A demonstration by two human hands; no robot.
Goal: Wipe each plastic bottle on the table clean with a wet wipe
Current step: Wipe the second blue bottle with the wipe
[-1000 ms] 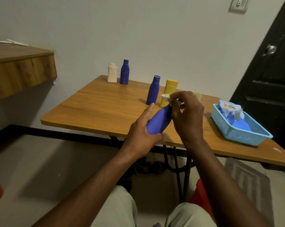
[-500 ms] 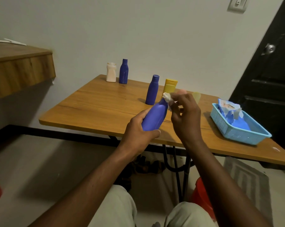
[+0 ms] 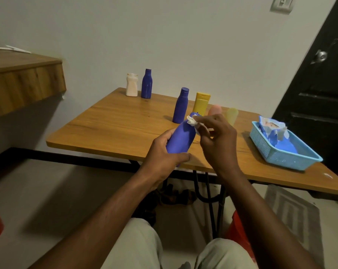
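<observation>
My left hand (image 3: 162, 158) grips the lower body of a blue plastic bottle (image 3: 180, 138), tilted with its neck pointing up and to the right. My right hand (image 3: 218, 136) pinches a crumpled white wet wipe (image 3: 192, 121) against the bottle's neck. On the wooden table (image 3: 115, 123) behind stand another blue bottle (image 3: 180, 105), a yellow bottle (image 3: 201, 102), a pink bottle (image 3: 214, 110) and a pale yellow bottle (image 3: 232, 115). Far back stand a white bottle (image 3: 131, 84) and a third blue bottle (image 3: 146, 83).
A light blue basket (image 3: 280, 152) at the table's right holds a wet wipe pack (image 3: 270, 126). A black door (image 3: 319, 84) is at the right, a wooden shelf (image 3: 22, 80) at the left. Red stools show near the floor.
My left hand has tilted the bottle more upright and closed its fingers round the body. The right hand's wipe stays at the neck, shifted slightly left.
</observation>
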